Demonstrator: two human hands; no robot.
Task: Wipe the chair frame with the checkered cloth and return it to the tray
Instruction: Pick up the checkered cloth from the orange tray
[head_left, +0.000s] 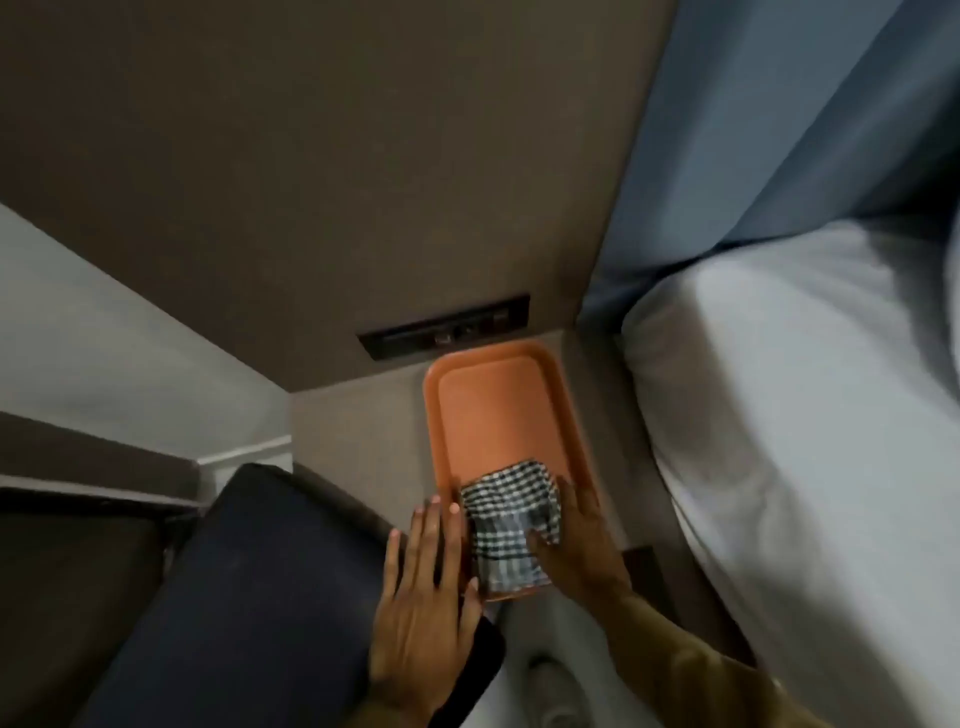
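I see the folded black-and-white checkered cloth (511, 525) lying in the near end of the flat orange plastic tray (493, 410), and the far part of the tray is bare. The tray stands on a low beige surface (353, 431), close to its back edge, under a dark wall panel with sockets (447, 332), and beside the bed with white sheet (810, 405) on my right.

My right hand (576, 540) rests on the right side of the cloth. Its fingers (540, 543) are spread rather wide and lie flat on the fabric; they do not pinch it. I think this is to press the cloth so it keeps its fold inside the tray. My left hand (426, 587) is flat also, with fingers straight and together, holding nothing, just beside the left rim of the tray. It seems to steady the tray, but I cannot tell if it really touches the rim.

The dark blue padded chair (249, 597) is at the near left corner of the surface. From this position I judge that either the cloth is about to be picked up or it is already returned; the picture alone does not decide it.
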